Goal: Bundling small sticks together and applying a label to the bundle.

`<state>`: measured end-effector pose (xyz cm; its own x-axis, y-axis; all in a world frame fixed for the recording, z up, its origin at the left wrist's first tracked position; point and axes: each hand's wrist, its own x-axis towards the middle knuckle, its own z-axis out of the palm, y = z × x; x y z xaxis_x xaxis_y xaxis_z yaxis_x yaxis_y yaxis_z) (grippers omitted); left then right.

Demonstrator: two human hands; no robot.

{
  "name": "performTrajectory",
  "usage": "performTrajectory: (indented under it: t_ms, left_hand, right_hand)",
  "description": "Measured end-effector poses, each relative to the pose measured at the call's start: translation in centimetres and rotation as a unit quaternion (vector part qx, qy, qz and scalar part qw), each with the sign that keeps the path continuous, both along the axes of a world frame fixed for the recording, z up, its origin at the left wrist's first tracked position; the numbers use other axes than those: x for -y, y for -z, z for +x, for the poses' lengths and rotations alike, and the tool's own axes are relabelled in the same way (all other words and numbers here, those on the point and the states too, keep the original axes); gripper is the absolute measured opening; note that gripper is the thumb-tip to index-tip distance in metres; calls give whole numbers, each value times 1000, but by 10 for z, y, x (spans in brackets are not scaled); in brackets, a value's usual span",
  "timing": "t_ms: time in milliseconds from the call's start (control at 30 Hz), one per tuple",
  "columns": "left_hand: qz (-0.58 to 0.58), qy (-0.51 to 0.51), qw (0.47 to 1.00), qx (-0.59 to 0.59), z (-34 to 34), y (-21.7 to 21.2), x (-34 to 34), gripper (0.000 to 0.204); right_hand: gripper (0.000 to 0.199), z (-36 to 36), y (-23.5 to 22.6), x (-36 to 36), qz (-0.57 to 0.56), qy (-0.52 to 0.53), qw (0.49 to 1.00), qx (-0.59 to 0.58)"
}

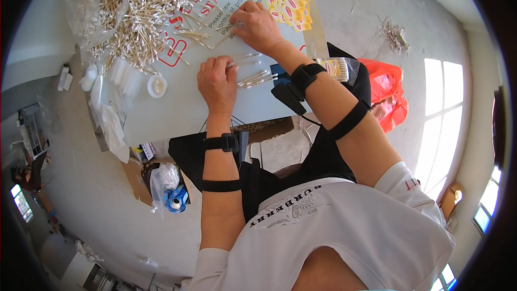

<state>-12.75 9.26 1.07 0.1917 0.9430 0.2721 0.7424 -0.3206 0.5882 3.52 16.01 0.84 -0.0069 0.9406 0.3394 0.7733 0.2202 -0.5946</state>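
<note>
Low over the table [177,113], my left hand [216,83] is closed, with a few cotton swabs [246,58] sticking out to the right from its fingers. Beside its thumb lies a small row of several swabs [257,78]. My right hand [257,26] is farther away and to the right, its fingers curled down in a pinch at the end of a single swab [222,40]; the fingertips are partly hidden. A large heap of loose cotton swabs [145,16] covers the far left of the table, with a few strays [194,35] near my hands.
Yellow and white paper labels [291,5] lie at the far right. A round white tub [157,86] and clear plastic tubes [126,78] stand left of my left hand. A filled swab packet [336,69] is by my right forearm, near a red bag [388,91]. An open carton [137,183] is below.
</note>
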Motion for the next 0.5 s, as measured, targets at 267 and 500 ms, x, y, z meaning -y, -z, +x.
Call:
performTrajectory:
  t_ms: [267, 500]
  left_hand:
    - [8, -21, 1000, -5, 1, 3, 0, 19]
    - [-5, -28, 1000, 10, 2, 2, 0, 32]
  right_hand:
    - [13, 5, 1, 25, -22, -73, 997, -5]
    - [12, 13, 2, 39, -11, -92, 995, -33]
